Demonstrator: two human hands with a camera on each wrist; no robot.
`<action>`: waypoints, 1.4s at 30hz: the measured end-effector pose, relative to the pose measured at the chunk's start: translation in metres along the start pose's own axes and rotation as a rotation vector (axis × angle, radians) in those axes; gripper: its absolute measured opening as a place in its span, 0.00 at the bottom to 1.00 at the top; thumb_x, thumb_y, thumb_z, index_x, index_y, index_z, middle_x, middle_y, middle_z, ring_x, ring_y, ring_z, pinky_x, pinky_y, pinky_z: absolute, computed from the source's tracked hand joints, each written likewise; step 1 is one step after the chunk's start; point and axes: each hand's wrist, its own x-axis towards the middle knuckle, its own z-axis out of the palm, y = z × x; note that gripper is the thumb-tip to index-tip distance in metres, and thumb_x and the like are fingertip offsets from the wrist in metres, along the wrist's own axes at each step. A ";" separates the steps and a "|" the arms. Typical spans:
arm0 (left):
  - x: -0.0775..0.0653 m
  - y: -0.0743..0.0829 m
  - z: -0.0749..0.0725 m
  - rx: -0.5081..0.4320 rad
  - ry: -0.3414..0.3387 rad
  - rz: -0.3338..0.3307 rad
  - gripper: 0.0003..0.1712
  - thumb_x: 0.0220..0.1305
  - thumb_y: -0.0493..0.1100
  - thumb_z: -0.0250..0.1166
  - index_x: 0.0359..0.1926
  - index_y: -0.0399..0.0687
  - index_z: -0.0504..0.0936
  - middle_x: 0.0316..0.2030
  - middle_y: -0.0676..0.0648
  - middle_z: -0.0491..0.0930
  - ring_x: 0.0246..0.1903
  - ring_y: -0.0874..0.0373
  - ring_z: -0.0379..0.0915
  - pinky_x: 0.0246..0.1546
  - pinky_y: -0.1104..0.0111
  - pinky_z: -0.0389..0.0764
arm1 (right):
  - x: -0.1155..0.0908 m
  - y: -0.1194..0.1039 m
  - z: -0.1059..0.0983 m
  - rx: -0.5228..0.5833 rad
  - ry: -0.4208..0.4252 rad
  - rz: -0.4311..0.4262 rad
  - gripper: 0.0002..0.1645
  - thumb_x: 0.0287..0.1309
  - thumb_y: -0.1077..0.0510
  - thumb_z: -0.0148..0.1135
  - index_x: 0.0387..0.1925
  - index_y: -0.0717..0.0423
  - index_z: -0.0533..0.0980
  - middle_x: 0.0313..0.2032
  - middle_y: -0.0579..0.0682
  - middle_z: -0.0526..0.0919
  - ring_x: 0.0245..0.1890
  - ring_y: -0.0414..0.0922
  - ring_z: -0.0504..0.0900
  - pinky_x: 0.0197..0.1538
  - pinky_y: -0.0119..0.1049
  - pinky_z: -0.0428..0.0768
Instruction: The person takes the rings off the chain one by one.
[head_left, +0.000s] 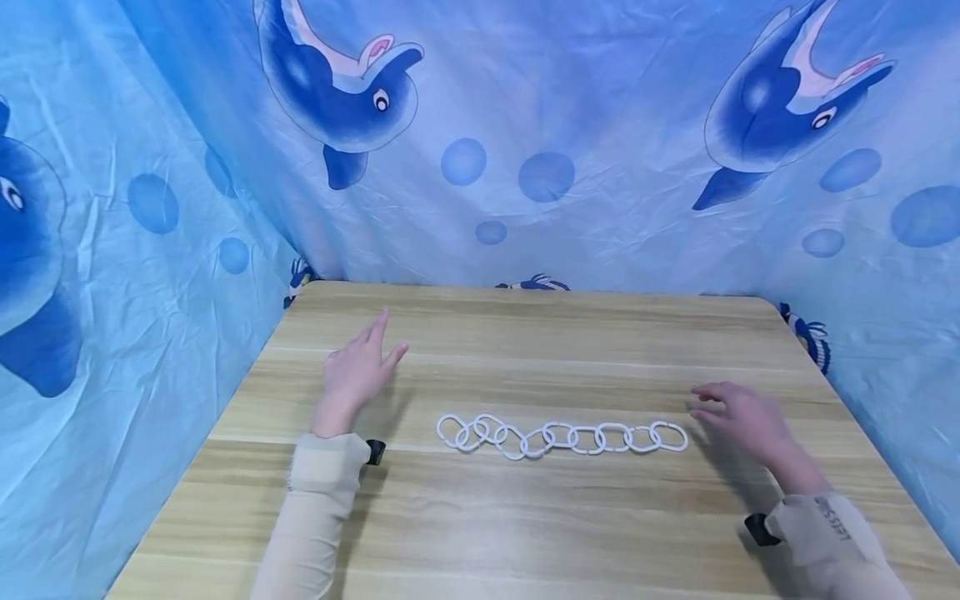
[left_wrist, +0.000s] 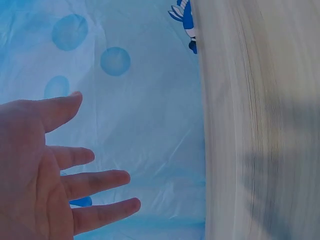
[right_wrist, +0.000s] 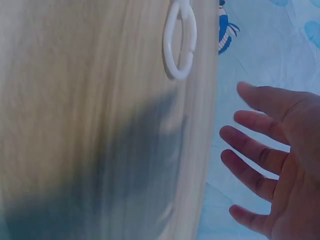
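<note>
A chain of several white plastic links [head_left: 587,427] lies across the middle of the table, its left part zigzagging and its right part nearly straight. My left hand [head_left: 355,372] hovers to the left of the chain, fingers extended and thumb spread, holding nothing. Beyond the chain's right end, my right hand [head_left: 752,422] is held over the table with fingers loosely bent and apart from the links. In the right wrist view the end link [right_wrist: 180,42] shows a small gap in its side, and the right hand [right_wrist: 285,160] is empty. The left palm [left_wrist: 30,175] is bare too.
The wood-grain table [head_left: 480,533] has rounded far corners. Blue cloth [head_left: 487,100] printed with dolphins and bubbles hangs behind it and at both sides. A small black device [head_left: 376,452] sits at the left wrist, and another black device [head_left: 762,529] at the right.
</note>
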 end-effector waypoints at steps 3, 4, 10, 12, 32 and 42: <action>0.000 0.003 -0.001 -0.012 0.004 -0.022 0.41 0.73 0.65 0.41 0.77 0.54 0.42 0.72 0.37 0.58 0.66 0.34 0.62 0.59 0.37 0.67 | 0.000 -0.002 0.004 0.010 -0.011 0.015 0.20 0.55 0.53 0.67 0.47 0.59 0.80 0.41 0.59 0.86 0.39 0.57 0.83 0.42 0.56 0.80; 0.000 0.004 -0.001 -0.014 0.005 -0.029 0.40 0.73 0.65 0.42 0.77 0.53 0.44 0.72 0.37 0.59 0.65 0.34 0.63 0.59 0.37 0.68 | 0.000 -0.002 0.005 0.010 -0.018 0.024 0.19 0.55 0.53 0.67 0.46 0.58 0.81 0.38 0.57 0.86 0.37 0.54 0.83 0.40 0.54 0.80; -0.001 0.008 0.001 -0.029 0.024 -0.038 0.38 0.73 0.64 0.44 0.74 0.50 0.54 0.66 0.41 0.71 0.60 0.37 0.71 0.53 0.40 0.72 | -0.002 -0.006 0.009 0.006 -0.061 0.069 0.12 0.55 0.53 0.67 0.40 0.53 0.82 0.31 0.47 0.85 0.29 0.42 0.79 0.31 0.39 0.76; -0.001 0.009 0.003 -0.041 0.033 -0.036 0.37 0.72 0.64 0.45 0.73 0.49 0.58 0.63 0.43 0.74 0.59 0.39 0.72 0.52 0.41 0.73 | -0.002 -0.008 0.010 -0.003 -0.091 0.082 0.10 0.54 0.52 0.68 0.38 0.51 0.83 0.29 0.45 0.84 0.28 0.41 0.77 0.30 0.36 0.74; 0.002 0.020 0.011 -0.142 0.077 0.070 0.32 0.67 0.61 0.58 0.63 0.46 0.73 0.56 0.47 0.81 0.52 0.46 0.80 0.41 0.56 0.82 | 0.002 -0.020 0.020 0.010 -0.243 0.161 0.05 0.56 0.54 0.65 0.28 0.49 0.79 0.24 0.43 0.80 0.25 0.40 0.74 0.27 0.33 0.70; 0.002 0.026 0.017 -0.255 0.043 0.094 0.32 0.65 0.58 0.62 0.64 0.46 0.72 0.58 0.46 0.79 0.56 0.45 0.77 0.52 0.49 0.79 | 0.003 -0.031 0.010 -0.020 -0.177 0.125 0.09 0.56 0.51 0.64 0.25 0.49 0.76 0.21 0.43 0.77 0.21 0.41 0.70 0.23 0.33 0.65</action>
